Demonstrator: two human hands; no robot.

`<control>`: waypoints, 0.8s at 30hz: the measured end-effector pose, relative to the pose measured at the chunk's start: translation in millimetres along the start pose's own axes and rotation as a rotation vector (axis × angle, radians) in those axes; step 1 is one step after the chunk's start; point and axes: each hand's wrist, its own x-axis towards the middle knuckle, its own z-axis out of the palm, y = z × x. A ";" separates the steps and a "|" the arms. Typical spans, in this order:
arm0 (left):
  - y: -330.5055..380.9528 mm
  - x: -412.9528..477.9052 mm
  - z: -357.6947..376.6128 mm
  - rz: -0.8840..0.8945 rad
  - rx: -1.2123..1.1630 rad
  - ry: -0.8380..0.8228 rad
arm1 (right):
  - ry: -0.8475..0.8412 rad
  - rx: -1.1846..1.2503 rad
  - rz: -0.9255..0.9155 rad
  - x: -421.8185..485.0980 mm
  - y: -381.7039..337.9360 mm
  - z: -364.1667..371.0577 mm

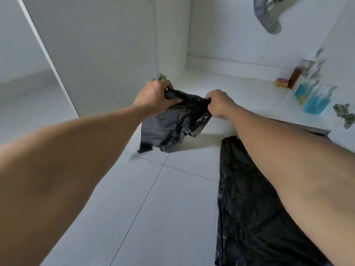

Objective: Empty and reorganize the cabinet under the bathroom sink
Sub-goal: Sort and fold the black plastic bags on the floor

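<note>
Limply crinkled black plastic bag (pixel 172 121)

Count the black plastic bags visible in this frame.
2. The held bag hangs before the open cabinet, gripped by the left hand and right hand. The floor bag lies spread on the floor tiles, partly under the right forearm. More may be hidden.
</note>
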 end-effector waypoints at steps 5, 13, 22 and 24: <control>34.7 21.1 -30.2 0.092 -0.049 0.047 | -0.021 -0.201 0.185 -9.7 10.5 -58.7; 59.2 31.8 -44.4 0.049 0.093 -0.122 | 0.047 0.202 0.310 -58.9 54.7 -138.9; 131.0 25.0 0.9 -0.100 0.170 -0.355 | -0.422 0.194 0.519 -104.7 103.3 -178.6; 144.7 20.1 19.3 -0.268 -0.160 -0.449 | -0.357 0.026 0.603 -109.9 118.9 -176.7</control>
